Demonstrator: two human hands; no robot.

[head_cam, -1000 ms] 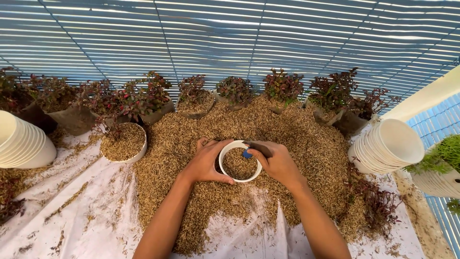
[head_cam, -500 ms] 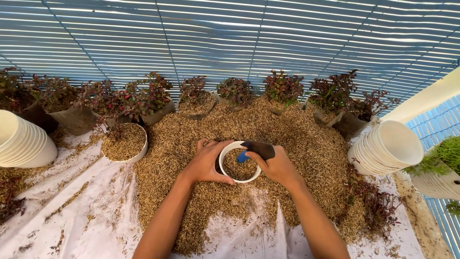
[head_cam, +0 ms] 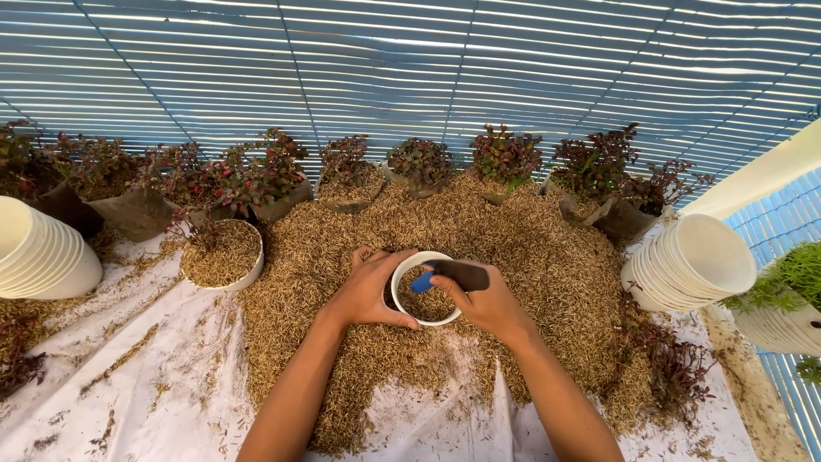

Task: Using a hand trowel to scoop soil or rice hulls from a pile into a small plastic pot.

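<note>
A small white pot [head_cam: 403,278], partly filled with brown husk, stands in a large heap of husk [head_cam: 445,257] on a white sheet. My left hand [head_cam: 369,289] wraps around the pot's left side. My right hand [head_cam: 487,305] grips a small trowel [head_cam: 457,275] with a dark handle and a blue blade, whose tip points down into the pot.
A husk-filled white pot [head_cam: 224,254] sits at the left of the heap. Stacks of white pots lie on their sides at the far left [head_cam: 38,252] and right [head_cam: 688,261]. Several red-leaved plants in dark bags [head_cam: 419,162] line the back. Blue slatted wall behind.
The trowel's blue blade has moved a little to the left and lower into the pot. My left hand has stayed on the pot.
</note>
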